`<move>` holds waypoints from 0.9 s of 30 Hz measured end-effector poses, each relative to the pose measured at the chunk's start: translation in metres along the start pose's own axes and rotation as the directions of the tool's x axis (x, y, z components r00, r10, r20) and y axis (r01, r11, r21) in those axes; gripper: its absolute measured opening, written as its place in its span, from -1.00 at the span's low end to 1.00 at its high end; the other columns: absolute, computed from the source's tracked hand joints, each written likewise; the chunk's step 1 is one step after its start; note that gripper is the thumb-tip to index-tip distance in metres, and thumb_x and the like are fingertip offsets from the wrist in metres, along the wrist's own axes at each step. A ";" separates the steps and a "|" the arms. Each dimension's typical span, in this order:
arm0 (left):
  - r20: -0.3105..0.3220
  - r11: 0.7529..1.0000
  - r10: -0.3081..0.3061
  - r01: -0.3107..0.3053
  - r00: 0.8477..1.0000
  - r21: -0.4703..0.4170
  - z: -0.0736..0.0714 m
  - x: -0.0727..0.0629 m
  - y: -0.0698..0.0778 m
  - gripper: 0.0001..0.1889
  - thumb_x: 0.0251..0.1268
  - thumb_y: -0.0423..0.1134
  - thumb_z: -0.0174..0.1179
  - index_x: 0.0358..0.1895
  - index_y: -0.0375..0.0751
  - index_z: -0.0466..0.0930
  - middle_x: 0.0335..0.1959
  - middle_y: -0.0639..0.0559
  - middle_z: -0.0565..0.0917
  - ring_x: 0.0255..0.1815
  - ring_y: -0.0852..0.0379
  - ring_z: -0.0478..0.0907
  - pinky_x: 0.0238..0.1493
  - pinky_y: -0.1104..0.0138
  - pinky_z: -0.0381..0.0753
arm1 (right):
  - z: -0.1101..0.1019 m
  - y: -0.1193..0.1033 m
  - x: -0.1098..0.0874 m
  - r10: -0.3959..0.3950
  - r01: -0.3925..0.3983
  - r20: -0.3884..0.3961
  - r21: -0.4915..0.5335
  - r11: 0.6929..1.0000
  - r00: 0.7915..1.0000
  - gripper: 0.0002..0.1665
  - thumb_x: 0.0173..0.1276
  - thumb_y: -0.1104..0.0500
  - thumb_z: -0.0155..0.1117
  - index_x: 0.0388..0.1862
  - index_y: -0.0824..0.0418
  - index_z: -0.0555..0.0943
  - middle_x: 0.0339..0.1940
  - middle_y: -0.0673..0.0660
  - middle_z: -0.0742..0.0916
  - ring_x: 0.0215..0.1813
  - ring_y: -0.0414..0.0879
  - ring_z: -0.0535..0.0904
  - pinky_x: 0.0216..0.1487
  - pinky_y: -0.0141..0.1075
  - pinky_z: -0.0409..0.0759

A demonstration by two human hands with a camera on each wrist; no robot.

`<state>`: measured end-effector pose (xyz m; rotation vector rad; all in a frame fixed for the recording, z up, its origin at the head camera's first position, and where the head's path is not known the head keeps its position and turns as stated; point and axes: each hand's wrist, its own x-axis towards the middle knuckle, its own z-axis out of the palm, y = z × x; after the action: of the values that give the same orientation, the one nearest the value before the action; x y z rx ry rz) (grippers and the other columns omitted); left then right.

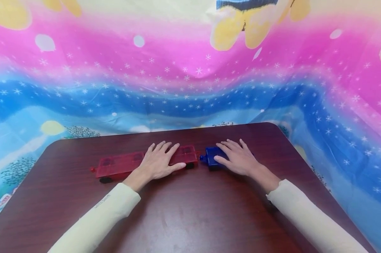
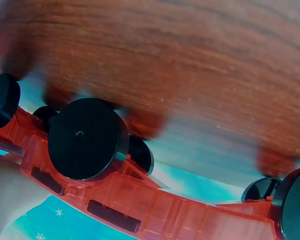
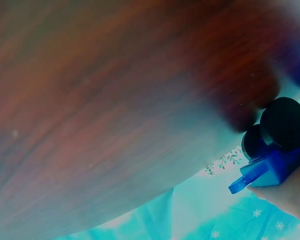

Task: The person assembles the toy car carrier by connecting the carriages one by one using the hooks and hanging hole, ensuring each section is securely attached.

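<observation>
Two translucent red toy train cars with black wheels stand end to end on the table: the left one (image 1: pixel 119 164) and the right one (image 1: pixel 185 154). My left hand (image 1: pixel 160 161) lies palm down across them with its fingers spread, hiding where they meet. A blue toy train car (image 1: pixel 211 156) stands just right of the red pair, its coupler facing them across a small gap. Over its right part rests my right hand (image 1: pixel 239 159), fingers stretched forward. The red chassis (image 2: pixel 155 205) and a black wheel (image 2: pixel 85 139) appear close in the left wrist view. In the right wrist view a blue coupler (image 3: pixel 249 179) sticks out.
The cars stand toward the far side of a dark reddish-brown wooden table (image 1: pixel 190 211) with rounded corners. Behind and beside it hangs a pink and blue cloth (image 1: pixel 177 80) printed with snowflakes.
</observation>
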<state>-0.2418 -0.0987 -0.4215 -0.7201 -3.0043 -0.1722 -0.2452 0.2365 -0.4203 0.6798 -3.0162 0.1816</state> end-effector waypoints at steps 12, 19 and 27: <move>0.006 1.000 -0.003 0.003 1.000 0.004 0.002 0.000 0.004 0.02 0.23 0.63 -0.19 0.64 0.09 0.09 0.56 -0.13 0.26 0.59 -0.20 0.07 0.52 -0.23 -0.07 | 0.001 0.001 -0.001 0.005 -0.005 -0.006 -0.019 1.000 1.000 -0.01 0.47 -0.56 -0.32 0.61 0.03 0.28 0.54 0.17 0.41 0.59 0.18 0.17 0.53 0.30 -0.15; 0.004 1.000 0.000 0.000 1.000 -0.003 0.003 0.002 0.004 0.00 0.27 0.61 -0.21 0.64 0.07 0.09 0.56 -0.14 0.25 0.60 -0.20 0.06 0.53 -0.22 -0.10 | 0.001 0.002 0.001 0.001 -0.002 -0.009 -0.021 1.000 1.000 -0.02 0.49 -0.53 -0.29 0.61 0.06 0.28 0.54 0.19 0.40 0.59 0.20 0.17 0.53 0.30 -0.15; -0.018 1.000 0.015 -0.015 1.000 -0.015 0.008 0.002 0.003 -0.03 0.31 0.59 -0.21 0.65 0.07 0.07 0.54 -0.14 0.27 0.60 -0.20 0.05 0.53 -0.22 -0.13 | 0.001 0.007 0.000 0.012 -0.013 -0.012 -0.032 0.999 1.000 -0.02 0.49 -0.54 -0.30 0.60 0.06 0.30 0.53 0.19 0.41 0.57 0.20 0.19 0.53 0.30 -0.13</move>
<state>-0.2417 -0.0940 -0.4288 -0.7378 -2.9827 -0.1994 -0.2486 0.2428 -0.4225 0.6550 -3.0060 0.1364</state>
